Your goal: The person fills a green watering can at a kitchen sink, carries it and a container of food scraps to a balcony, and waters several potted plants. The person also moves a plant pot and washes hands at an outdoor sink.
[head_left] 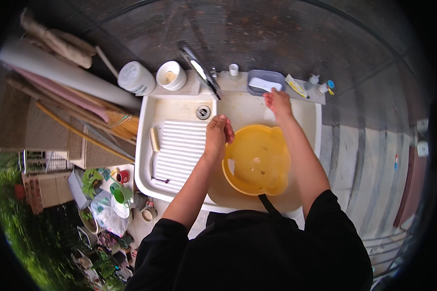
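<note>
Over the divider between the two basins, my left hand (217, 137) hangs with its fingers loosely curled; nothing shows in it. It is just beside the left rim of a yellow plastic basin (250, 157) holding water. My right hand (278, 104) reaches to the back ledge, fingers closed at the right end of a long white piece (263, 85), perhaps a bar of soap. That piece lies across a grey-blue plastic dish (253, 75). Its end is hidden behind my fingertips, so how firm the hold is does not show.
Left of my hands is a ribbed washboard basin (182, 150) with a drain (203, 112) and a scrub brush (154, 139). A dark tap (201, 72) juts over the divider. Two white tubs (171, 76) stand back left; a yellow-white tube (296, 86) and pump bottle (311, 81) back right.
</note>
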The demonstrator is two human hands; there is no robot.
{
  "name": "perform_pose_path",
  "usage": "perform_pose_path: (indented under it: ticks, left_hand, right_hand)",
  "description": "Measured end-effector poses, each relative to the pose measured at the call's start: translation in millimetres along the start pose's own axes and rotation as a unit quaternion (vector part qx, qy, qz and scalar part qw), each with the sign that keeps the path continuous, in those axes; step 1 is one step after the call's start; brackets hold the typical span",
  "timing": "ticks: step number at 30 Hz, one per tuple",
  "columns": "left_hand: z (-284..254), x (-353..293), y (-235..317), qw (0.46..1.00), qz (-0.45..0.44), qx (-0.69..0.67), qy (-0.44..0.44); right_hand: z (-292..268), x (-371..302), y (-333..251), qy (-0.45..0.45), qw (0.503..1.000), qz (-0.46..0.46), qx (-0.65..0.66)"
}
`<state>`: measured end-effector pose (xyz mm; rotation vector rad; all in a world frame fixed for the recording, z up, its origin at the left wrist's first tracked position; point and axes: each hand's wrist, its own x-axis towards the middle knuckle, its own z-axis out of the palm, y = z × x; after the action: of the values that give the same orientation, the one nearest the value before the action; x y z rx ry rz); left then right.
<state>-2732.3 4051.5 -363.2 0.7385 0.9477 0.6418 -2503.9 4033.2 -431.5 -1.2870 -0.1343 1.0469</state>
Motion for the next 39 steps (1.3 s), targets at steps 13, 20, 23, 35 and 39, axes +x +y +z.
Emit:
perform_pose_path:
  ticks: [13,20,23,35,39]
  left_hand:
    - [-49,-28,-36,0.949,0.245,0.073,0.182]
    - [-41,-141,-11,0.968,0.201,-0.073,0.129]
    - [-101,-141,-18,0.908,0.349,-0.018,0.232]
    - [-234,-307,-47,0.72,0.437,0.063,0.535]
    - [-298,-381,-38,0.7,0.403,-0.058,0.587]
  right_hand:
    - [106,-199,44,-0.285,0.945,0.034,-0.155]
    - [177,-275,53,-0.317,0.927,0.033,-0.2]
    - [190,-333,75,-0.397,0.892,-0.015,-0.215]
    - [250,-498,173,-0.605,0.746,0.135,-0.242]
    - [223,-577,186,-0.663,0.675,-0.013,-0.323]
